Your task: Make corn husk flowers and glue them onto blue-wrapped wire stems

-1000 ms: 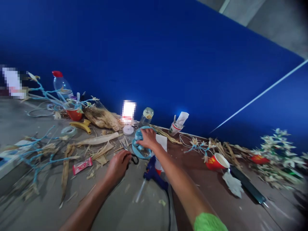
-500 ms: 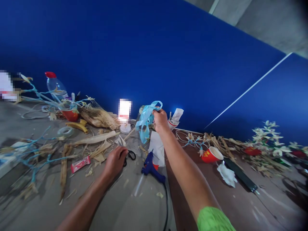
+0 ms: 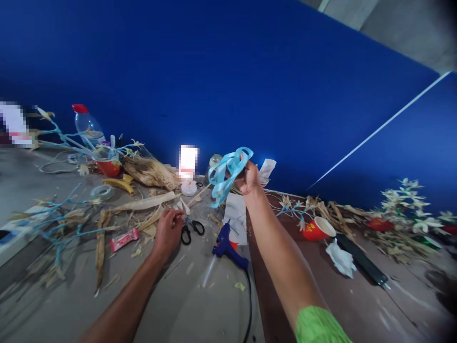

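Observation:
My right hand point(image 3: 249, 179) is raised above the table, closed on a bunch of light blue ribbon point(image 3: 227, 173) whose loops hang down to its left. Lower on the table, my left hand point(image 3: 167, 232) rests with fingers curled beside the black-handled scissors point(image 3: 189, 229); whether it grips them I cannot tell. A blue glue gun point(image 3: 227, 247) with its black cord lies just right of the scissors, under my right forearm. A white paper sheet point(image 3: 236, 216) lies below the ribbon.
Dried corn husks point(image 3: 150, 173) and blue-wrapped twigs point(image 3: 60, 224) litter the left of the table. A red cup point(image 3: 319, 228), a tape roll point(image 3: 101, 191), a plastic bottle point(image 3: 86, 125) and a paper cup point(image 3: 264, 172) stand around. Husk flowers point(image 3: 410, 214) lie at right. A blue wall is behind.
My right hand has lifted the blue ribbon off the table and raised it up and to the right. My left hand has slid slightly left, uncovering the scissors.

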### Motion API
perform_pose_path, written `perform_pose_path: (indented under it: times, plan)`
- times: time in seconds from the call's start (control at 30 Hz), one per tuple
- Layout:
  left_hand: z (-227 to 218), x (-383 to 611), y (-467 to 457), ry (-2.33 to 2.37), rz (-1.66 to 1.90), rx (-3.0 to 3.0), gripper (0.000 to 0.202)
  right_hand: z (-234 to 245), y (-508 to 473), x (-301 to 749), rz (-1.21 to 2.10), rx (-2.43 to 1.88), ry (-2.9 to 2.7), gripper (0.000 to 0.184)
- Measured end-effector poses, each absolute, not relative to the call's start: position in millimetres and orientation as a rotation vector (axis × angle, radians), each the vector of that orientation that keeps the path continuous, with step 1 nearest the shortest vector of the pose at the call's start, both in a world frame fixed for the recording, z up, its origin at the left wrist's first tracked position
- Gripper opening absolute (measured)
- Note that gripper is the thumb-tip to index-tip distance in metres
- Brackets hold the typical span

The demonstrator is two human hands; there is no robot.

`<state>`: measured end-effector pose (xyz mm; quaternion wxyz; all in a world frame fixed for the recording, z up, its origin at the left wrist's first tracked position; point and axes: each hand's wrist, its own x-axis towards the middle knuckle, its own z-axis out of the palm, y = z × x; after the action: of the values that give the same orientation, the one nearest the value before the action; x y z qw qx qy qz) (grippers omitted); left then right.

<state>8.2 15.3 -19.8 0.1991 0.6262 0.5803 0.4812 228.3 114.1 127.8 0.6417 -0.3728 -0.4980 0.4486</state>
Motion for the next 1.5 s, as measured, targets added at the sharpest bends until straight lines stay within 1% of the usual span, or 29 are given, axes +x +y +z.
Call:
perform_pose_path:
  times: [0.1, 0.23, 0.27, 0.33, 0.43, 0.5, 0.57, 0.63, 0.67, 0.73, 0.77, 0.8, 0.93, 1.0, 1.07, 1.1, 1.17, 1.23, 1.27, 1.3, 1.37, 1.43, 1.5]
  plan:
    - [-14.0, 9.8, 12.4, 1.622, 1.359, 1.742, 0.023, 115.6, 113.9, 226.4, 0.909, -1.064, -1.368, 0.031]
    - [-11.5, 12.6, 9.5, 1.579, 1.368, 1.726, 0.023, 100.6, 109.1, 217.6, 0.725, -1.456, -1.696, 0.021]
    - [-12.4, 12.8, 9.4, 1.573, 1.362, 1.724, 0.023, 98.1, 106.3, 214.5, 0.660, -1.508, -1.733, 0.022]
    - [-14.9, 12.8, 10.0, 1.578, 1.349, 1.718, 0.023, 95.3, 99.0, 207.9, 0.554, -1.539, -1.730, 0.027]
    - [-16.5, 12.1, 10.6, 1.612, 1.341, 1.676, 0.022, 94.2, 84.8, 198.0, 0.483, -1.428, -1.560, 0.026]
    - [-14.7, 12.0, 9.9, 1.627, 1.335, 1.639, 0.021, 91.7, 73.0, 190.2, 0.522, -1.340, -1.499, 0.024]
    - [-11.7, 12.4, 8.5, 1.620, 1.325, 1.618, 0.020, 84.9, 58.8, 180.3, 0.657, -1.317, -1.608, 0.026]
    - [-9.4, 12.7, 7.6, 1.609, 1.322, 1.593, 0.020, 73.6, 42.9, 168.4, 0.642, -1.388, -1.777, 0.026]
    - [-9.1, 12.5, 7.7, 1.604, 1.327, 1.576, 0.020, 66.7, 34.9, 162.3, 0.594, -1.448, -1.885, 0.031]
    - [-10.2, 11.4, 9.2, 1.608, 1.343, 1.546, 0.022, 52.3, 20.9, 150.9, 0.545, -1.541, -2.118, 0.048]
    - [-11.6, 10.3, 10.4, 1.612, 1.350, 1.537, 0.023, 45.7, 16.0, 146.2, 0.520, -1.582, -2.188, 0.052]
    - [-13.2, 9.1, 11.9, 1.618, 1.355, 1.532, 0.024, 40.0, 13.1, 142.7, 0.484, -1.615, -2.242, 0.050]
    - [-18.3, 4.8, 16.4, 1.644, 1.345, 1.526, 0.026, 32.4, 24.4, 143.7, 0.387, -1.734, -2.303, 0.019]
    - [-18.3, 4.2, 16.8, 1.681, 1.346, 1.523, 0.026, 38.4, 40.0, 155.0, 0.366, -1.831, -2.105, 0.017]
    - [-16.6, 4.3, 16.2, 1.709, 1.377, 1.525, 0.024, 48.0, 56.3, 171.3, 0.308, -1.882, -1.949, 0.027]
    - [-15.4, 4.5, 15.8, 1.716, 1.406, 1.532, 0.023, 52.7, 63.1, 179.8, 0.261, -1.877, -1.788, 0.030]
    - [-13.0, 4.5, 15.0, 1.720, 1.471, 1.551, 0.021, 59.8, 71.9, 194.2, 0.107, -1.816, -1.546, 0.038]
    - [-11.7, 3.8, 14.5, 1.719, 1.536, 1.563, 0.020, 62.6, 72.9, 200.8, -0.011, -1.744, -1.523, 0.057]
    - [-11.7, 3.2, 14.5, 1.711, 1.562, 1.567, 0.019, 62.5, 70.9, 200.5, -0.044, -1.716, -1.544, 0.062]
    - [-11.9, 2.6, 14.6, 1.699, 1.584, 1.562, 0.019, 61.8, 67.6, 197.8, -0.056, -1.682, -1.586, 0.063]
    - [-13.0, 1.7, 14.8, 1.654, 1.611, 1.521, 0.018, 59.4, 59.0, 186.9, -0.003, -1.576, -1.716, 0.049]
    - [-13.6, 1.5, 14.5, 1.590, 1.609, 1.459, 0.019, 56.5, 50.2, 172.0, 0.158, -1.443, -1.895, 0.033]
    - [-12.8, 2.1, 13.4, 1.555, 1.598, 1.416, 0.019, 53.6, 43.0, 157.1, 0.335, -1.407, -2.041, 0.027]
